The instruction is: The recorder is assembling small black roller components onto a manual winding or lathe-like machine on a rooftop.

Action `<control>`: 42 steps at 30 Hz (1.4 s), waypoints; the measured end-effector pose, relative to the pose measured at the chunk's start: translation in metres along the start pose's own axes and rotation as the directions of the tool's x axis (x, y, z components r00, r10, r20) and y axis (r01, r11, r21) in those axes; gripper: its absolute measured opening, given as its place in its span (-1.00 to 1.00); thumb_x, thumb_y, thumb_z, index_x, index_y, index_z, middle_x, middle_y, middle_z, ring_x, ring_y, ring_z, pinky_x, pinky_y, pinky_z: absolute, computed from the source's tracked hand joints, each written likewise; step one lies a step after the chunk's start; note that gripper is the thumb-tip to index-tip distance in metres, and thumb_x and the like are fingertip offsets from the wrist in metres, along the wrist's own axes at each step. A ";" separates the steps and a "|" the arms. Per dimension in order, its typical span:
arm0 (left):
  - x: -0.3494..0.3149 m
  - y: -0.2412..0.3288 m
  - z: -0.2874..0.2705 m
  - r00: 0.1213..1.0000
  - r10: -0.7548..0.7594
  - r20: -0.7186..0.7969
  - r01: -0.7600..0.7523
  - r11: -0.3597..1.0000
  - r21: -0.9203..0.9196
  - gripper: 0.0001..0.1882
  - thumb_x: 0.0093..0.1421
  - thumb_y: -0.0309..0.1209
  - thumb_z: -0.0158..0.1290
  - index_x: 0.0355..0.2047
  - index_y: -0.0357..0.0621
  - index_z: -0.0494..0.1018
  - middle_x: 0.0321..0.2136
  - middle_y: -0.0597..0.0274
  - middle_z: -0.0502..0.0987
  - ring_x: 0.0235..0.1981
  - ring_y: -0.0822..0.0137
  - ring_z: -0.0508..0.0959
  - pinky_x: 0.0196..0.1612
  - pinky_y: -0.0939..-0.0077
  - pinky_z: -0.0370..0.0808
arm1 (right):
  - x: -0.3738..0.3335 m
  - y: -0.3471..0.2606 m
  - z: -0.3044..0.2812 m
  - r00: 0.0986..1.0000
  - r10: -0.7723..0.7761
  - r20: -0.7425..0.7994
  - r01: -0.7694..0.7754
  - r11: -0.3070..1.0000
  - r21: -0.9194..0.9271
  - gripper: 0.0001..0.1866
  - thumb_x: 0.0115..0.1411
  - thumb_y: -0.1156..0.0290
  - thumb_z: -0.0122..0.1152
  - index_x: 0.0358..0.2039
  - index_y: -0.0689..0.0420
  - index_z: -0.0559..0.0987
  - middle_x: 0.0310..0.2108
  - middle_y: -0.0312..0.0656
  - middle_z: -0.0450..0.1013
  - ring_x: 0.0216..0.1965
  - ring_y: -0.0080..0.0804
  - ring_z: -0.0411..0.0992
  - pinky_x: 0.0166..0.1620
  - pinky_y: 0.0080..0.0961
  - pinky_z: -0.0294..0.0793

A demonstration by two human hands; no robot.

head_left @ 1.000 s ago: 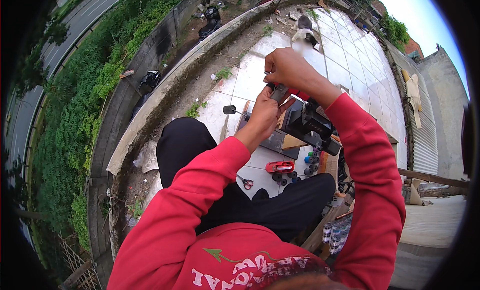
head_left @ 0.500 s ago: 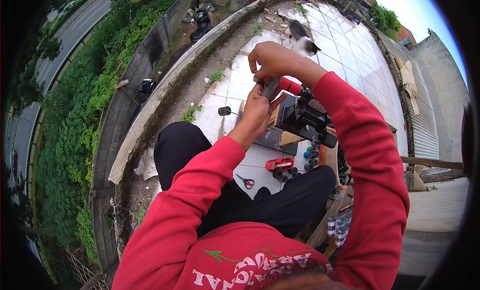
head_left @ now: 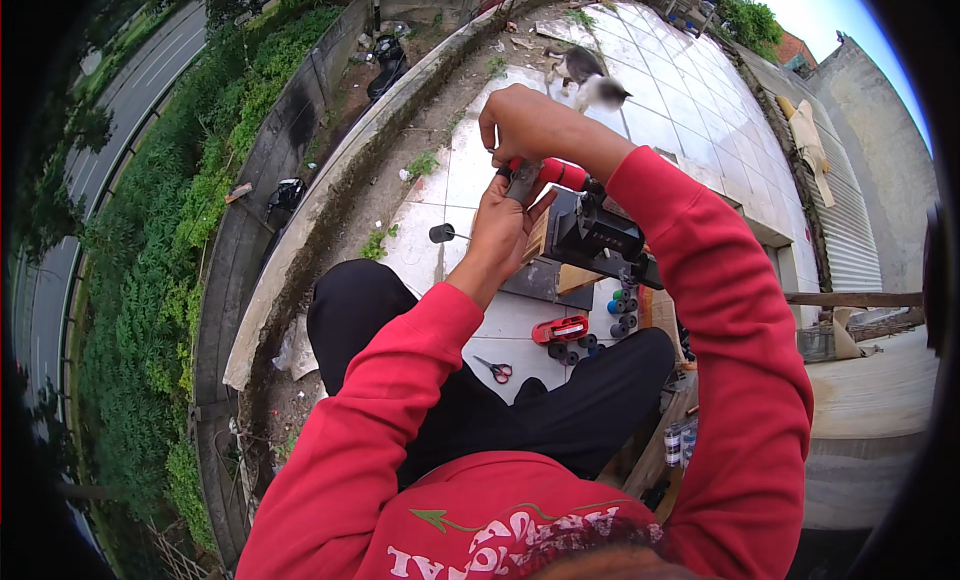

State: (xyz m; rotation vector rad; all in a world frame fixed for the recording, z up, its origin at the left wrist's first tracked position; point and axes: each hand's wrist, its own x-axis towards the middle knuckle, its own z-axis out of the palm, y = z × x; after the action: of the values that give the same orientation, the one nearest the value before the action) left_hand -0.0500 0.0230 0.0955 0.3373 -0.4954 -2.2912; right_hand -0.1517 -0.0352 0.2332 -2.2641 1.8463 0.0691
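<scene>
My left hand [head_left: 493, 230] grips a dark grey, worn-looking piece [head_left: 521, 184] from below, with its thumb stretched out to the right. Over the upper end of that piece bends my right hand [head_left: 535, 120], fingers curled down; their tips are partly hidden, so what they pinch does not show. A red cylinder [head_left: 563, 173] lies right behind the grey piece and reaches toward a black machine [head_left: 600, 230] on a dark base beside a wooden block. Left of my left hand, a small black cylinder [head_left: 442, 233] sits on a thin metal rod.
Scissors [head_left: 497, 370] lie on the tiles between my legs. Beside them are a red tape dispenser [head_left: 560, 329] and several small spools [head_left: 621, 308]. A cat [head_left: 590, 78] stands beyond my hands. A low concrete wall [head_left: 262, 300] curves along the left.
The view has shifted slightly, and the cat's head has turned. Both hands keep their hold around the grey piece, with only a slight shift.
</scene>
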 end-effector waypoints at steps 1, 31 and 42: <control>-0.001 0.001 0.000 1.000 0.009 -0.005 -0.009 1.000 0.002 -0.48 0.29 -0.86 -0.39 0.18 -0.23 0.25 0.17 0.08 0.41 0.20 0.22 0.51 0.27 0.19 0.57 | 0.001 0.002 -0.001 0.999 0.015 0.032 -0.015 1.000 0.020 -0.72 -0.16 0.44 0.55 -0.35 0.19 0.74 -0.43 -0.06 0.66 -0.37 -0.16 0.65 -0.25 -0.32 0.62; -0.001 0.001 0.001 1.000 -0.012 0.012 0.012 1.000 -0.027 -0.61 0.38 -0.78 -0.34 0.11 -0.22 0.30 0.06 0.12 0.49 0.13 0.28 0.56 0.23 0.23 0.60 | -0.001 0.012 0.007 0.993 0.056 0.102 -0.075 0.977 0.200 -0.37 0.41 -0.17 -0.01 -0.06 0.20 0.67 -0.27 0.09 0.63 -0.19 0.06 0.59 -0.05 -0.11 0.52; 0.001 0.000 -0.004 1.000 0.001 0.014 0.000 0.999 -0.036 -0.61 0.38 -0.77 -0.31 0.13 -0.20 0.29 0.09 0.14 0.48 0.13 0.29 0.55 0.24 0.20 0.58 | -0.001 0.012 0.005 0.993 0.120 0.008 -0.116 0.938 0.326 -0.28 0.40 -0.25 -0.05 -0.08 0.25 0.67 -0.30 0.11 0.63 -0.20 0.00 0.60 -0.03 -0.15 0.52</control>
State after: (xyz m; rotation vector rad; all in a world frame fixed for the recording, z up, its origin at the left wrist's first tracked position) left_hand -0.0493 0.0214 0.0915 0.3039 -0.4609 -2.3004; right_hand -0.1628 -0.0357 0.2268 -1.9329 1.8410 -0.2164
